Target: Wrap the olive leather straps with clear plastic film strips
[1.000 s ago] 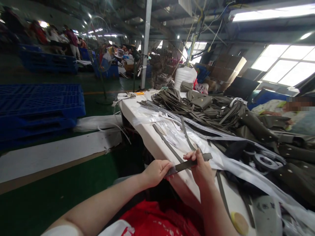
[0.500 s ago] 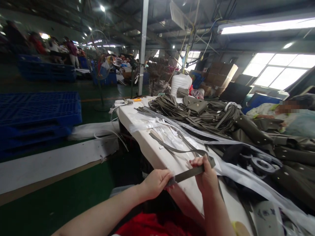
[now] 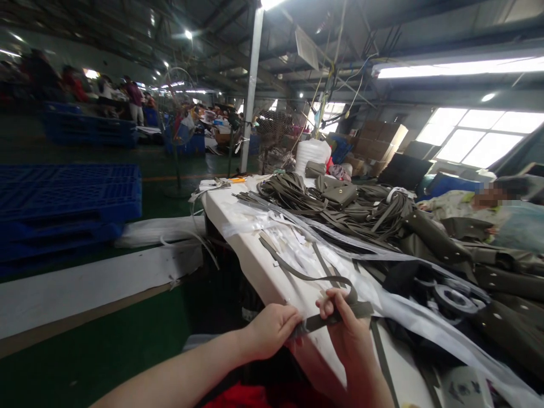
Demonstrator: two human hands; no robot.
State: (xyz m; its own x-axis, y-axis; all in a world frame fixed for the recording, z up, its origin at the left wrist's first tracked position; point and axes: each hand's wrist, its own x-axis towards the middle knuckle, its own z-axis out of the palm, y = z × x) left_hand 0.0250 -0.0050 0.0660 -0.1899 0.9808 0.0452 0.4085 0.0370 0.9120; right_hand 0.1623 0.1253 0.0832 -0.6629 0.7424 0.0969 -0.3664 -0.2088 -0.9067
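The dark strap (image 3: 315, 323) ran between left hand (image 3: 273, 330) and right hand (image 3: 349, 327), both pinching it, long axis crosswise, rising slightly rightward.

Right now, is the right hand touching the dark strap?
Touching. The head view shows the dark strap held in the right hand, between thumb and curled fingers, and showing on both sides of it.

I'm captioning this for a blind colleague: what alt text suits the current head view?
A person's left hand and right hand hold a dark strap at the near edge of a white table. Farther back lies a heap of straps, and blue pallets show at the picture's left.
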